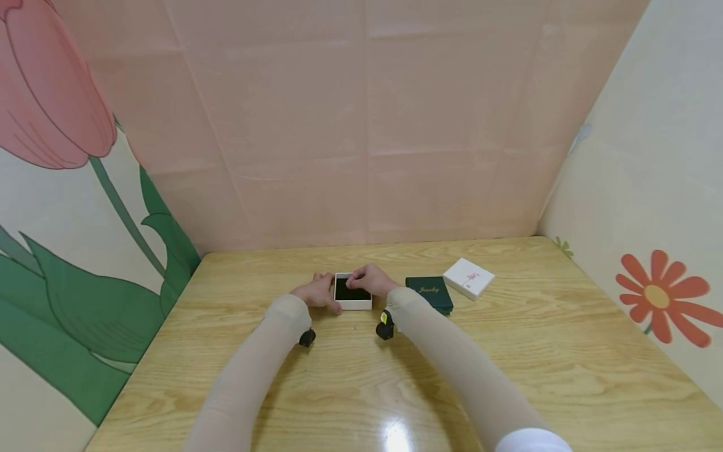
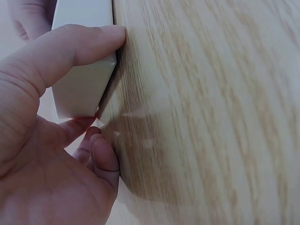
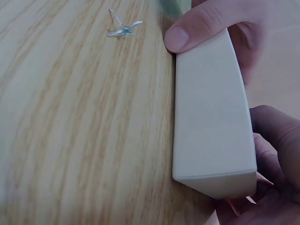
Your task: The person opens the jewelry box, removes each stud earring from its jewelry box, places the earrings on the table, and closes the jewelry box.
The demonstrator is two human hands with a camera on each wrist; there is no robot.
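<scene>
Thumb [image 2: 89, 44] forward, the left hand [image 1: 317, 292] holds the left end of a small open white box [image 1: 357, 305], its fingers reaching round the other side; its own wrist view gives me this hold close up. The box sits flat on the wood-grained table [image 1: 237, 351], between the two hands. Its outer walls are plain, smooth and off-white with crisp edges, and only from the head view do I see down into it, where a black lining [image 1: 350, 295] fills the inside.

Just in front of the box, on the table, lies a tiny trinket [image 3: 124, 31]. From the head it's a mere speck to me, but the right wrist view makes it out: a curved silvery band, a pale blue star at its middle, a fine chain-like tail trailing off.

The right hand [image 1: 374, 280] reaches over the box from the right, fingers bent down over the lining; a pale glint sits at the tips, and I can't tell whether they pinch something.

Farther right lies a dark green box [image 1: 429, 292] with "Jewelry" in gold script across its top. Just beyond, set askew, is a flat white box piece [image 1: 469, 277] printed with a pink motif; the marks near that are too small for me to read.
</scene>
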